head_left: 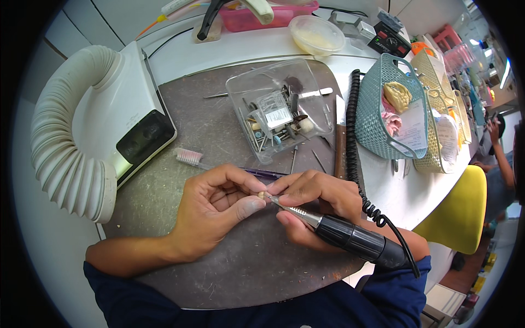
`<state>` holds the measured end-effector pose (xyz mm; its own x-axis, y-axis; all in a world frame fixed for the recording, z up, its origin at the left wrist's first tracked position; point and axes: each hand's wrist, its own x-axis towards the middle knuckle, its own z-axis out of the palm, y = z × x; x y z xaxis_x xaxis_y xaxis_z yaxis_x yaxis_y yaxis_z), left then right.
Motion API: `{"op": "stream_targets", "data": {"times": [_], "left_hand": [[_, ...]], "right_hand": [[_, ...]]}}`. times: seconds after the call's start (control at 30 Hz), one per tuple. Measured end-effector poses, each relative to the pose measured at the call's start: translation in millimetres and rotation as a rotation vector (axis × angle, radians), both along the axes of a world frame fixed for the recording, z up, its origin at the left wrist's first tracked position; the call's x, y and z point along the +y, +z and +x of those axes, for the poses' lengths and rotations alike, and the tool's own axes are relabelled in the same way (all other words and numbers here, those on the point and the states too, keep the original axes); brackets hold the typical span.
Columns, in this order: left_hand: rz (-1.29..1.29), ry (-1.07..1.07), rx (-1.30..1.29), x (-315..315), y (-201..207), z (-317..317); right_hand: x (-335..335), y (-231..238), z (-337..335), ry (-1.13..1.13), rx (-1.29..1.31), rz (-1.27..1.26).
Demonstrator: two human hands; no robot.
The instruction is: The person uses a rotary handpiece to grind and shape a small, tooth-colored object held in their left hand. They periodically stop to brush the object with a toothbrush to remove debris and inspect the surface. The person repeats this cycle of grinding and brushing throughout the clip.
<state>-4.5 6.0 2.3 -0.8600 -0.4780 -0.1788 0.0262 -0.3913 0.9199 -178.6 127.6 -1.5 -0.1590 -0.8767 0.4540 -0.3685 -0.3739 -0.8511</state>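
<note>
My left hand [203, 216] pinches a small cream, tooth-like piece, seemingly a dental crown [262, 194], between thumb and fingertips. Pale dust covers the thumb tip. Gripped in my right hand [325, 192] is a rotary handpiece [350, 236] with a silver nose and black body. Its tip meets the crown or lies right beside it; the exact contact is too small to tell. Just beyond my hands, a brush [189, 157] with pale bristles lies near a purple-handled tool [264, 174], partly hidden by my fingers.
A clear box [234, 90] of burs and discs sits on the dark board [219, 284]. A wood-handled knife [340, 147] lies beside the coiled cord [353, 126]. A white unit with a ribbed hose [52, 164] stands left; a blue-green basket [374, 82] stands right. Another person [500, 158] is far right.
</note>
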Motion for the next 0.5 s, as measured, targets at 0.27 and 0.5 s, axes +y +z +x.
{"op": "stream_targets", "data": {"times": [0.27, 0.5], "left_hand": [[0.003, -0.001, 0.015, -0.2, -2.1, -0.4], [-0.016, -0.030, 0.017, -2.2, -1.7, 1.2]], "right_hand": [[1.6, 2.9, -0.5, -0.007, -0.003, 0.016], [2.4, -4.6, -1.8, 0.020, -0.065, -0.061]]}}
